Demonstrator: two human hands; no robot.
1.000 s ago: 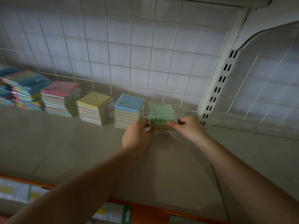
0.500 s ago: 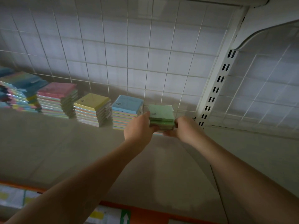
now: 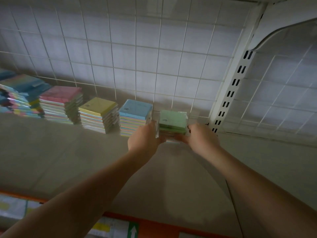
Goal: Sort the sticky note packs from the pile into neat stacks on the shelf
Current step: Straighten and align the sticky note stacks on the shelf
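A small stack of green-topped sticky note packs (image 3: 172,121) sits at the back of the shelf (image 3: 68,152), right of a blue-topped stack (image 3: 135,117). My left hand (image 3: 145,138) presses its left side and my right hand (image 3: 200,140) its right side, both gripping the stack. Further left stand a yellow-topped stack (image 3: 98,114), a pink-topped stack (image 3: 60,103) and a loose, uneven pile of mixed packs (image 3: 18,95) at the far left.
A white wire grid (image 3: 137,57) backs the shelf. A slotted white upright (image 3: 229,93) stands just right of the green stack. An orange front strip with labels (image 3: 133,229) runs along the shelf's near edge.
Both hands have pushed the green stack a little farther back toward the grid, and it now sits squarer beside the blue stack.
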